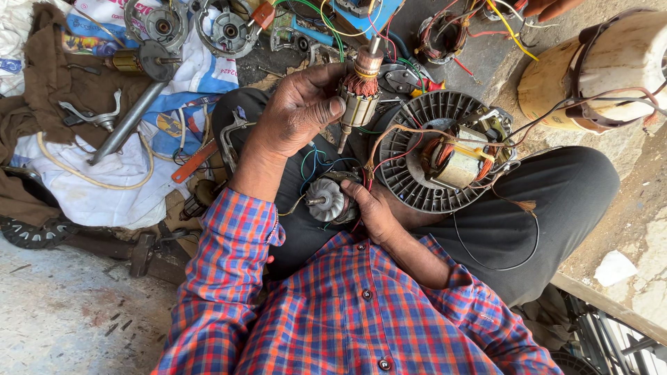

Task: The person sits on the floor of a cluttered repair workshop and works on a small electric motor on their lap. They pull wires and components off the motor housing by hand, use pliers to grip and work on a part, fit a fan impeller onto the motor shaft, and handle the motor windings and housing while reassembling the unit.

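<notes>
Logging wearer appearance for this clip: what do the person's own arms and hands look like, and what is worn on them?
Both hands are bare: no gloves, rings or watch show. The left hand and right hand look grimy from work. Both arms wear a checked shirt in red, blue and orange, buttoned at the front, its sleeves pushed up the forearms.

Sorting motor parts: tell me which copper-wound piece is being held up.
The rotor in the left hand, shaft upright; the other wound motor sits in the round black housing.

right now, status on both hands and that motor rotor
Left hand gripping the motor armature, held upright over the lap. Right hand on the small metal end housing. Round grille base with stator rests on the thigh, wires trailing between.
</notes>
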